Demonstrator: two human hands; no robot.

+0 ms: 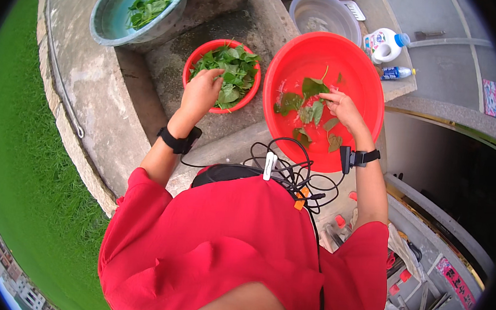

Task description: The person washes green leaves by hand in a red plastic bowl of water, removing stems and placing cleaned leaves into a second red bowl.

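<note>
My left hand (201, 91) is over the near left rim of a small red basin (188, 65) heaped with green leaves (232, 73). Its thumb and forefinger are apart, with nothing visible between them. A larger red basin (272, 126) sits to the right, with water and several loose leaves in it. Inside that basin, my right hand (343, 108) reaches in with outstretched fingers. The fingertips meet the edge of a broad green leaf (313, 88); whether they pinch it is hard to tell.
The small basin stands in a concrete sink (158, 76). A blue-green basin (110, 17) with greens rests on its upper left edge. Beyond the large basin are a translucent basin (301, 10), a detergent jug (383, 45) and a plastic bottle (396, 73). Coiled black cable (292, 169) hangs at my waist.
</note>
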